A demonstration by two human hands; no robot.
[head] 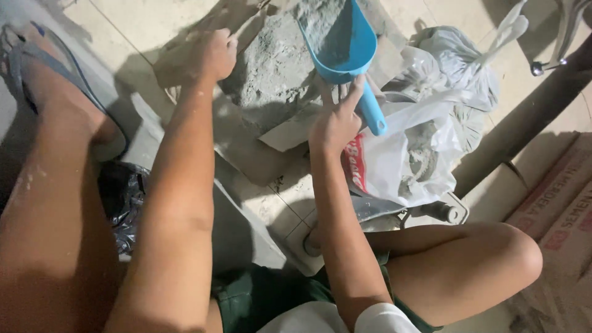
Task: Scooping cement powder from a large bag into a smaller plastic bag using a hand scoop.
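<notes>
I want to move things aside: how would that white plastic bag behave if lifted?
The white plastic bag would probably sag, since its thin film lies crumpled and folded. It likely weighs more than it looks, as grey powder shows inside. It might spill because its mouth gapes open beside the right hand, which holds the blue scoop.
</notes>
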